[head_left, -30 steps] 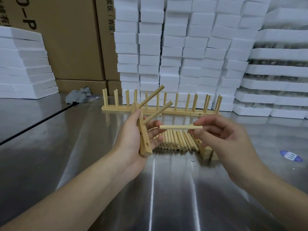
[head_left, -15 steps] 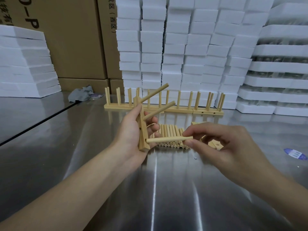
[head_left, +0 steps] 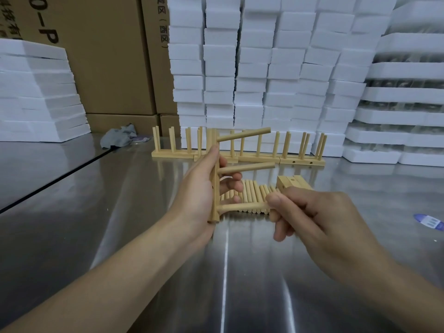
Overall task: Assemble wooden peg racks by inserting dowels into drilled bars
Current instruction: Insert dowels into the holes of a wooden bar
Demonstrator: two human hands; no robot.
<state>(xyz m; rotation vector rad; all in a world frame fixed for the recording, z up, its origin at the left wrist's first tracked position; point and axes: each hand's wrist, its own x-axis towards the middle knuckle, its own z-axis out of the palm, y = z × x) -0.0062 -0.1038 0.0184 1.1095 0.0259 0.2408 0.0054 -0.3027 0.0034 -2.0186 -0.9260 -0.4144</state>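
- The right hand [head_left: 312, 217] pinches the outer end of a dowel [head_left: 242, 207] between thumb and forefinger. The other fingers are curled loosely underneath.
- That dowel lies nearly level, and its free end meets the lowest hole of the drilled bar [head_left: 214, 188], at 9 o'clock from the pinch. I cannot tell how deep it sits.
- The left hand [head_left: 199, 188] grips the bar upright, thumb along its near edge and fingers wrapped round the back.
- Two seated pegs, the upper peg [head_left: 243, 135] and the middle peg [head_left: 246, 167], jut out toward 2 to 3 o'clock.
- Handling, as I judge it: the wood is light, stiff and smooth. The dowel will likely jam if tilted, so push straight along its axis from the end. Brace the slim bar right behind the hole.
- Loose dowels [head_left: 249, 195] lie between the hands on the steel table [head_left: 120, 236], with spare bars [head_left: 292, 182] at 12 o'clock from the right hand.
- Finished racks [head_left: 259, 155] stand farther off at 12 o'clock.
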